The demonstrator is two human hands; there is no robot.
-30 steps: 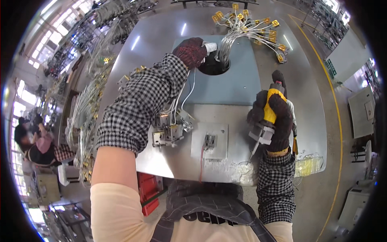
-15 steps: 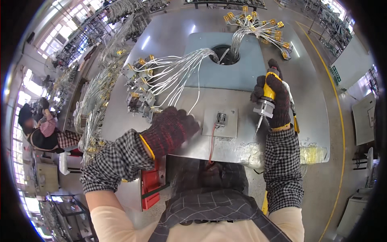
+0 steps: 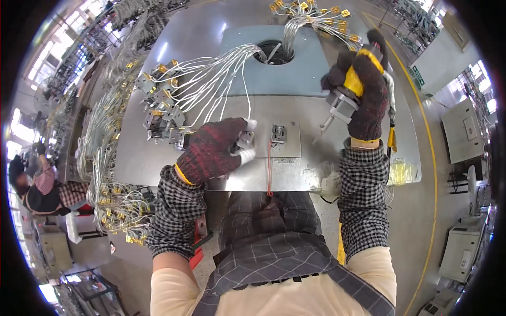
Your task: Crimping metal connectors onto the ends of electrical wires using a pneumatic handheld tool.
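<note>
My left hand (image 3: 211, 152), in a dark red knitted glove with pale fingertips, pinches a small metal connector block (image 3: 245, 139). A white wire (image 3: 249, 100) runs down to these fingers; its join with the block is hidden. Just right of the block, a small dark fixture (image 3: 278, 133) sits on a square metal plate (image 3: 291, 150), with a red cord (image 3: 270, 171) hanging from it over the table's front edge. My right hand (image 3: 367, 100), gloved too, is wrapped round a yellow powered screwdriver (image 3: 354, 81). Its thin tip (image 3: 316, 139) slants down-left, apart from the fixture.
Wire bundles pass through a round hole (image 3: 274, 52) in a grey-blue raised panel (image 3: 237, 37). Metal blocks (image 3: 163, 105) cluster at left, yellow-tagged ends (image 3: 337, 23) at far right. Clear tape (image 3: 403, 173) covers the front right corner. Another person (image 3: 45, 184) works at far left.
My left hand has turned and risen toward the fixture, now showing the metal block in its fingers. My right hand has lifted the screwdriver up and away. The whole view has shifted.
</note>
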